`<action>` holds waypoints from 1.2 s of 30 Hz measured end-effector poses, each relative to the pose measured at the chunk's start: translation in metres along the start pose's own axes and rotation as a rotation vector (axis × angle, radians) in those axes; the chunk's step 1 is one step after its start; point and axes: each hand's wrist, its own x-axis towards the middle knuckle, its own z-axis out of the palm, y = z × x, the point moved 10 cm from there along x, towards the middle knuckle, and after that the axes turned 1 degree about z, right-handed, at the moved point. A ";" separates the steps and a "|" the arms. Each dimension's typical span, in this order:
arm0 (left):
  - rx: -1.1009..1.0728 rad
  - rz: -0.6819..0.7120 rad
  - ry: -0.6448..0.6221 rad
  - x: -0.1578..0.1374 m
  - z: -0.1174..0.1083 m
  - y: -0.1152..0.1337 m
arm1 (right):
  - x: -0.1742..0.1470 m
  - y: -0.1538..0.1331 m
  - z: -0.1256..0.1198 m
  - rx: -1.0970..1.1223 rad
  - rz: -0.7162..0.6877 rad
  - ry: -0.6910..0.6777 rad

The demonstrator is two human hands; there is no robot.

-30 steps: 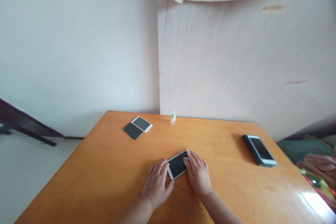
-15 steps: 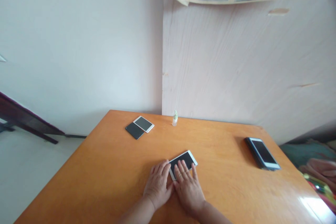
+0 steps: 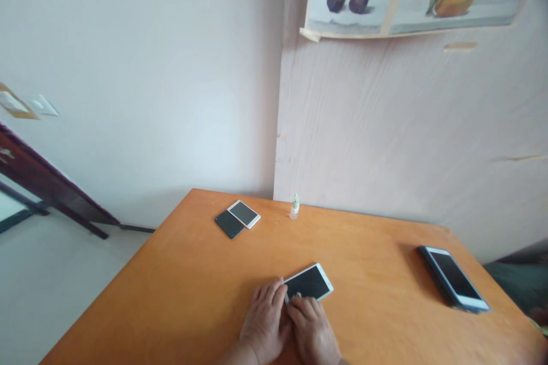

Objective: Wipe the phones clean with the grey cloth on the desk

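A white phone with a dark screen lies flat and slanted on the wooden table. My left hand is at its left end, fingers together and pressed on the corner, thumb below. Over the phone's near edge, my right hand has its fingers curled in, close beside the left. A small pale spot shows at the right index finger; whether it is a fingernail or something pinched, I cannot tell. The phone's lower left corner is hidden by my hands.
On the orange-brown table, a white-framed phone overlaps a black phone at back left. A small clear bottle stands near the wall. At right lies a white phone on a dark blue thing. Fruit pictures hang above.
My right hand's fingers, stretched flat over the screen before, are now curled at the phone's near edge. The left hand stays at the phone's left end. The camera view has tilted up slightly.
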 end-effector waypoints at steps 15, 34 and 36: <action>-0.089 -0.055 -0.015 -0.003 0.006 -0.004 | -0.010 0.002 0.022 -0.269 -0.202 -0.067; -0.128 -0.054 0.155 -0.004 -0.004 -0.008 | 0.029 0.062 -0.005 -0.327 0.327 -0.096; -0.117 -0.067 0.153 -0.005 -0.003 -0.009 | 0.024 0.036 0.007 -0.301 0.195 -0.117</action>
